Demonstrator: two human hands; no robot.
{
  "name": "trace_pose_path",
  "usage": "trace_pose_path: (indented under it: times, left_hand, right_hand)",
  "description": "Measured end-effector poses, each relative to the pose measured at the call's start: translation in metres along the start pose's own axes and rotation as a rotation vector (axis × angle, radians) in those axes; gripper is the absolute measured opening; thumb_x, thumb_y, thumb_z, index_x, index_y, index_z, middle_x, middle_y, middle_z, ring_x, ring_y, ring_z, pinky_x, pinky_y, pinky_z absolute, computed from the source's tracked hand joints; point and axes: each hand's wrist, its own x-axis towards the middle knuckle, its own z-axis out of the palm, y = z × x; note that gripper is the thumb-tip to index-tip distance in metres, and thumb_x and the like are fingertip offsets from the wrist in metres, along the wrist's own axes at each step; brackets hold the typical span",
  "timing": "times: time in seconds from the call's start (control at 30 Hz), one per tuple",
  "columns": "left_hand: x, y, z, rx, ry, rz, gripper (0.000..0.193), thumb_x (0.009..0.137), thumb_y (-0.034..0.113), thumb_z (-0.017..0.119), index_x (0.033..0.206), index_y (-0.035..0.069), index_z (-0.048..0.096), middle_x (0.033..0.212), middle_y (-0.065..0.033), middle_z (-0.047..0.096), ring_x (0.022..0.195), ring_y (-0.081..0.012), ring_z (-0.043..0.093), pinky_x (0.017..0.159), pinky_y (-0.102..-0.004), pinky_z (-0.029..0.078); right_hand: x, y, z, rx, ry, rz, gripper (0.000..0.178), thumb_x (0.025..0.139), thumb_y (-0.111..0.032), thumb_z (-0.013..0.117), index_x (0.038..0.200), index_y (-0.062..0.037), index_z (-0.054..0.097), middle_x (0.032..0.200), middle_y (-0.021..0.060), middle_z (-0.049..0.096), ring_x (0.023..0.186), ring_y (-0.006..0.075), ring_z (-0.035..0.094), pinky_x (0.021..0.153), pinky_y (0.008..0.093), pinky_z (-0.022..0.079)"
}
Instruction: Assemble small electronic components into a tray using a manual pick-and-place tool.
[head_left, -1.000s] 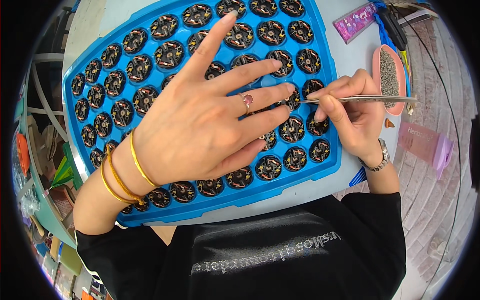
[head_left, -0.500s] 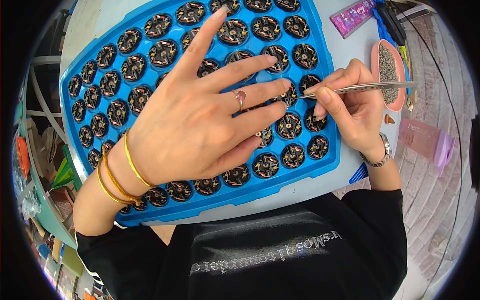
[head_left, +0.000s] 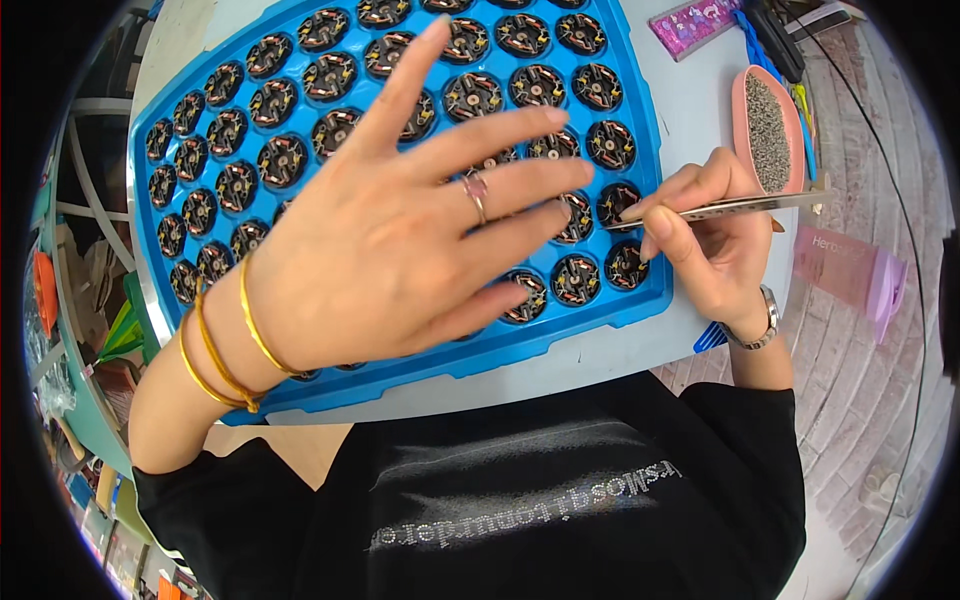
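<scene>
At the middle of the frame, your left hand [head_left: 375, 245] lies back up, fingers fanned wide toward the right; whether its fingertips press on the discs [head_left: 281, 160] below cannot be told. Right of it, your right hand [head_left: 715, 240] pinches the tweezers [head_left: 755, 204] between thumb and fingers, their tips pointing left, close beside a disc near your left fingertips. A watch [head_left: 770, 320] circles your right wrist, and bangles [head_left: 250, 322] your left. Under both hands, the blue tray [head_left: 560, 352] fills the upper middle of the frame, its black discs set in rows. At the upper right, a pink dish [head_left: 739, 120] holds grey granules [head_left: 768, 135]. Above that sits a purple case [head_left: 695, 24]. Near the right edge is a pink bottle [head_left: 835, 270].
</scene>
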Motion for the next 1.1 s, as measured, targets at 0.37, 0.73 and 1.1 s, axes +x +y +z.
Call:
trace_pose_path:
  times: [0.37,0.73,1.1]
  left_hand:
    - [-0.010,0.008,0.015,-0.058,-0.065,-0.036,0.052,0.076,0.040,0.071,0.124,0.020,0.062,0.137,0.0034,0.054,0.137,-0.0233,0.041,0.113,-0.0713,0.004]
    - [-0.010,0.009,0.018,-0.010,-0.030,-0.040,0.054,0.075,0.056,0.065,0.117,0.022,0.066,0.134,0.0041,0.056,0.135,-0.0241,0.043,0.113,-0.0716,0.004]
    - [-0.013,0.009,0.019,-0.036,-0.032,-0.055,0.055,0.072,0.054,0.068,0.117,0.022,0.066,0.135,0.0043,0.056,0.135,-0.0241,0.043,0.113,-0.0711,0.005]
  right_hand:
    - [0.001,0.009,0.002,-0.115,-0.027,-0.133,0.017,0.091,0.000,0.062,0.091,-0.0024,0.046,0.088,0.0181,0.067,0.064,0.0082,0.057,0.057,0.0198,0.047]
    - [0.002,0.011,0.007,-0.125,-0.033,-0.132,0.017,0.090,0.003,0.062,0.093,-0.0014,0.046,0.090,0.0190,0.066,0.063,0.0078,0.057,0.058,0.0197,0.048]
    - [0.001,0.013,0.011,-0.115,0.016,-0.115,0.016,0.092,0.000,0.061,0.095,-0.0022,0.046,0.092,0.0196,0.066,0.061,0.0071,0.057,0.057,0.0196,0.048]
